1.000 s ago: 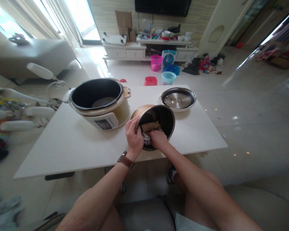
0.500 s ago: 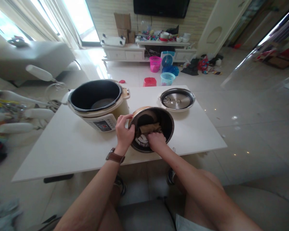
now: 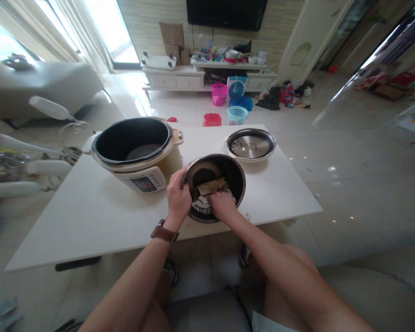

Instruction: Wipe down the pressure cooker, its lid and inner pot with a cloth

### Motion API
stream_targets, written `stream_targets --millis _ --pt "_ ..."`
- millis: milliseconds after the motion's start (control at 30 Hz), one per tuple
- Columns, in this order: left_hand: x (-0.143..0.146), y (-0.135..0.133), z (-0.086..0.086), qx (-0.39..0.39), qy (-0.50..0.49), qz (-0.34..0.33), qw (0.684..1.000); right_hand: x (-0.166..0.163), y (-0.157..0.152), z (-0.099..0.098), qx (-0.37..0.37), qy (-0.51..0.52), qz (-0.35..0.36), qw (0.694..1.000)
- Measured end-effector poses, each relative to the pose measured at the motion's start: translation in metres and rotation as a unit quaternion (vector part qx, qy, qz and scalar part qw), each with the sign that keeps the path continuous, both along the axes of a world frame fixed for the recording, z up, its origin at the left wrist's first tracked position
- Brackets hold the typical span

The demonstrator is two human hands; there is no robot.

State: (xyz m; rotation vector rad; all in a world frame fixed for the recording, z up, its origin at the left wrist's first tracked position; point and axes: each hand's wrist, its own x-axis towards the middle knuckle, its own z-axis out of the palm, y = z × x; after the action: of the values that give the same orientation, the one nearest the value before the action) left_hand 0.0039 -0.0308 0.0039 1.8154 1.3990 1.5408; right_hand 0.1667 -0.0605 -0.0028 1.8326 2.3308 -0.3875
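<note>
A dark-lined inner pot (image 3: 238,177) is tipped with its mouth towards me near the front edge of the table. My left hand (image 3: 178,194) is closed round its left rim, thumb over the edge. Inside the pot, my right hand (image 3: 223,205) is closed on a crumpled tan and patterned cloth (image 3: 212,186), pressed against the lower wall. The fingertips of that hand are hidden. To the left stands an electric pressure cooker (image 3: 141,177), lidless, its dark inside showing. Its round lid (image 3: 251,145) lies underside up at the right.
All of this is on a white table (image 3: 100,216). Left of it are white-handled objects (image 3: 51,107). Beyond it on the floor stand a red stool (image 3: 212,120), a light-blue basket (image 3: 237,115) and a pink basket (image 3: 219,94).
The pot's mouth has turned a little more towards me, with my left fingers further behind the rim. My right hand and the cloth have shifted slightly inside it. The whole view has moved a little.
</note>
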Motion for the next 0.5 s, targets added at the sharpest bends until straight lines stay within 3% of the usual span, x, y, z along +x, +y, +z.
stream_targets --millis 233,333,500 --pt "0.018 -0.016 -0.009 0.014 -0.052 0.036 0.998 0.002 0.002 -0.003 -0.025 0.053 -0.022 0.998" --pt "0.023 -0.019 -0.01 0.02 -0.058 0.044 0.997 0.0 0.005 -0.008 -0.024 0.15 -0.044 0.987" --pt "0.021 -0.016 -0.011 0.009 -0.045 0.048 0.998 -0.004 0.012 -0.022 -0.035 0.316 -0.091 0.944"
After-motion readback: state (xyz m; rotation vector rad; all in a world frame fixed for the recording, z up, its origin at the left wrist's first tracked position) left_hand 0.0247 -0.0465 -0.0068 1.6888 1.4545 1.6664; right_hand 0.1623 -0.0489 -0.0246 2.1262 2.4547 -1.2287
